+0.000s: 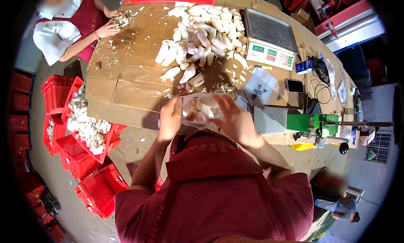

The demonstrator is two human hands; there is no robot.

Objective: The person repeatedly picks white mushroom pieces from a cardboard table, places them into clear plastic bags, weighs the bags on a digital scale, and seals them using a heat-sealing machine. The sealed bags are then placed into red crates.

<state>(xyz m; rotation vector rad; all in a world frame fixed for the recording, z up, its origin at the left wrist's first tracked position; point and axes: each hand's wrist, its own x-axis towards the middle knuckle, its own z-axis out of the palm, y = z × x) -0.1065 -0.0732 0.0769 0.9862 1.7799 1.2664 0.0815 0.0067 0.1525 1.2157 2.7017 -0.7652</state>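
Observation:
A clear plastic bag [202,107] with king oyster mushrooms [196,112] inside is right in front of me, at the table's near edge. My left hand [171,116] grips the bag's left side, thumb on top. At its right end, my right hand [236,121] has thumb and fingers spread apart around the film; it is slightly blurred, and whether it touches the film is unclear. Beyond the bag lies a large pile of king oyster mushrooms [202,34], with a few loose ones nearer. Trimmings [225,86] are scattered just past my hands.
Right of the pile stands a digital scale [271,31], with a knife [263,67], a marked white bag [260,88] and a phone [294,85] nearby. A green bag-sealing device [311,121] is at right. Red crates [101,189] stand at left. A co-worker's hands [109,29] handle mushroom pieces.

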